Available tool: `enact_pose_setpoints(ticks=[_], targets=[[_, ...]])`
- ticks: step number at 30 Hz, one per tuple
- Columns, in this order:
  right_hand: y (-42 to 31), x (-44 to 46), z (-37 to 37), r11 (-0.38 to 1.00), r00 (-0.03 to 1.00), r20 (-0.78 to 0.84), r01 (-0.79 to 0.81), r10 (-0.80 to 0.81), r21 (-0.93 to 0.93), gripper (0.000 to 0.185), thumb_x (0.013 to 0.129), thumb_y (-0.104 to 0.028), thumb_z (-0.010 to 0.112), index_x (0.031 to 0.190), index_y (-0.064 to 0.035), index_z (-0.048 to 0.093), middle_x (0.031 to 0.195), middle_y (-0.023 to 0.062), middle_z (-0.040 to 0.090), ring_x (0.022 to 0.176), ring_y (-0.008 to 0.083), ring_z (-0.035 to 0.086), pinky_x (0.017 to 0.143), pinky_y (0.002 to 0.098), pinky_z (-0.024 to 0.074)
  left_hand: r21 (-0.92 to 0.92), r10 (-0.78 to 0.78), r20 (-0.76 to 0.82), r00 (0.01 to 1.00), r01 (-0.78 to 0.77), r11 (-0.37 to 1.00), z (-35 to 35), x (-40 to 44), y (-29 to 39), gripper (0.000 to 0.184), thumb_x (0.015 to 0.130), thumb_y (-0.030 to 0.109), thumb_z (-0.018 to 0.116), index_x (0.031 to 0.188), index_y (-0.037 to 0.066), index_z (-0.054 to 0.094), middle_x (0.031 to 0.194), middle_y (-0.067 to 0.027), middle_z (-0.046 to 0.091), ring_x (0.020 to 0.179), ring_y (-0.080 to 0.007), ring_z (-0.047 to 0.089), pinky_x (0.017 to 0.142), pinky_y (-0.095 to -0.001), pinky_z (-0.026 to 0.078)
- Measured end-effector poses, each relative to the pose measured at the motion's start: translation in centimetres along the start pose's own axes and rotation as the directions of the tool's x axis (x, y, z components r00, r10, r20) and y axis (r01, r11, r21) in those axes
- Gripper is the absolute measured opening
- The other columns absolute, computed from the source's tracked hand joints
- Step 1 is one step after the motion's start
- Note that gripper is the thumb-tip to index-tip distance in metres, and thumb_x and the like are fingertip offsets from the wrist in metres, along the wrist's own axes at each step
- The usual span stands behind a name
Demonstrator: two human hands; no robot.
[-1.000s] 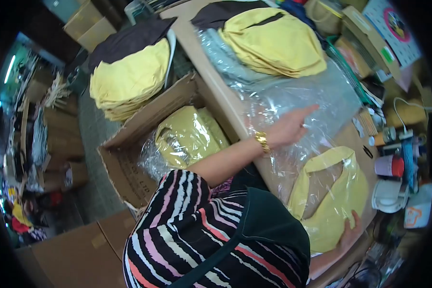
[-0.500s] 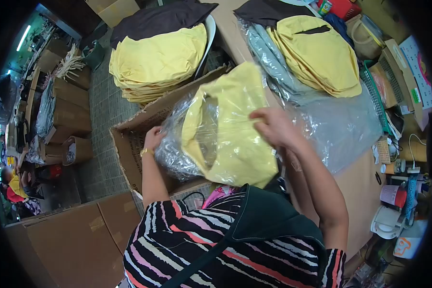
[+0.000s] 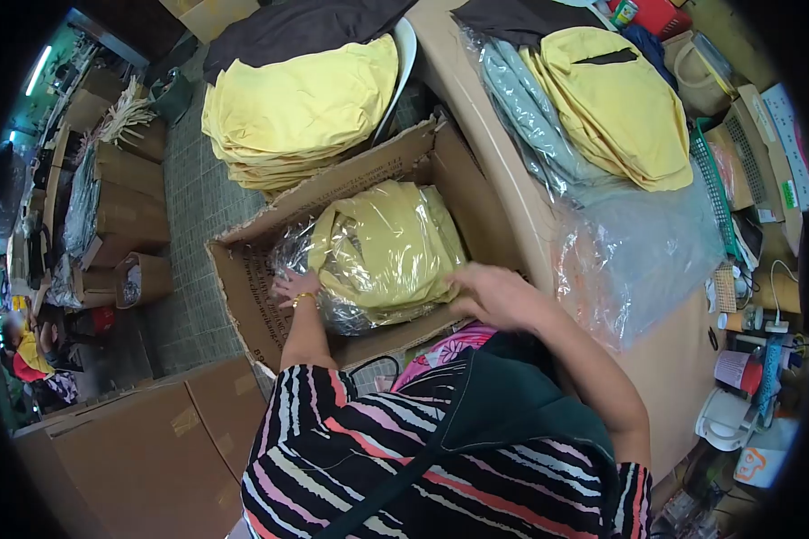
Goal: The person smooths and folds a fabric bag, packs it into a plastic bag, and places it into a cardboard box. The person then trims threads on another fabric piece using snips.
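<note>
Just now, your bagged yellow piece [image 3: 377,242] has gone from being held tilted over the carton [image 3: 252,287] 0.5 s ago to lying flat inside it, on top of at least 1 more bagged layer. Judging by that, this piece is as good as placed, with only its position and loose plastic left to settle. The clear bags [image 3: 643,256] on the table [image 3: 638,395] and the yellow stack [image 3: 611,112] behind them look much as they did.

Your left hand [image 3: 297,286] reaches down inside the carton's left end, palm down, its fingers spread over the crumpled end of the bag rather than pinching it; a gold band [image 3: 304,299] sits at the wrist. Your right arm bends sharply at the elbow, bringing the right hand [image 3: 499,295] in over the carton's near right side. Those fingers curl loosely towards the bag's edge, but they are blurred, so I cannot tell whether they touch or pinch the plastic.
</note>
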State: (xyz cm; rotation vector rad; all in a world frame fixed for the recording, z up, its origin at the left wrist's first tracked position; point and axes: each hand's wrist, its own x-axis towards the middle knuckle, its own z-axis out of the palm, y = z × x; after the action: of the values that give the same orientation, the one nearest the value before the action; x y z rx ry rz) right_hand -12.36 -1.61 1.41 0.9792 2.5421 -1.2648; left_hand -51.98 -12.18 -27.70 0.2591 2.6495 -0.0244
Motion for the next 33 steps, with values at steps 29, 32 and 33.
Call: enact_pose_setpoints(ticks=[29,32,33], targets=[[33.2,-43.6,-1.1,0.039,-0.170,-0.761,-0.968,0.626,0.248,0.028,0.094,-0.015,0.049,0.120,-0.0095,0.057,0.129,0.0130,0.051,0.122,0.0292,0.048,0.099,0.0503,0.0416,-0.005,0.936,0.173,-0.308,-0.950,-0.312,-15.3,-44.8,43.7,0.037,0.087,0.037,0.063,0.081,0.000,0.064,0.073,-0.0216,0.063,0.067,-0.0352,0.062,0.063,-0.0448,0.046],[34.5,-44.5,0.7,0.123,-0.210,-0.859,-0.946,0.468,0.298,0.021,0.095,-0.018,0.050,0.110,-0.0067,0.059,0.114,0.0125,0.057,0.108,0.0256,0.055,0.090,0.0423,0.0469,-0.105,0.865,-0.074,-0.497,-0.858,-0.502,-18.0,-49.2,40.7,0.029,0.090,0.030,0.060,0.085,0.001,0.066,0.075,-0.0217,0.064,0.067,-0.0344,0.062,0.062,-0.0433,0.046],[34.5,-44.7,1.2,0.199,-0.263,-0.893,-0.915,0.366,0.351,0.020,0.097,-0.020,0.050,0.105,-0.0050,0.060,0.105,0.0121,0.060,0.099,0.0233,0.059,0.085,0.0373,0.0488,-0.070,0.838,-0.076,-0.541,-0.835,-0.546,-17.7,-51.1,38.6,0.025,0.089,0.026,0.060,0.087,0.003,0.068,0.080,-0.0203,0.066,0.070,-0.0334,0.064,0.065,-0.0425,0.048]])
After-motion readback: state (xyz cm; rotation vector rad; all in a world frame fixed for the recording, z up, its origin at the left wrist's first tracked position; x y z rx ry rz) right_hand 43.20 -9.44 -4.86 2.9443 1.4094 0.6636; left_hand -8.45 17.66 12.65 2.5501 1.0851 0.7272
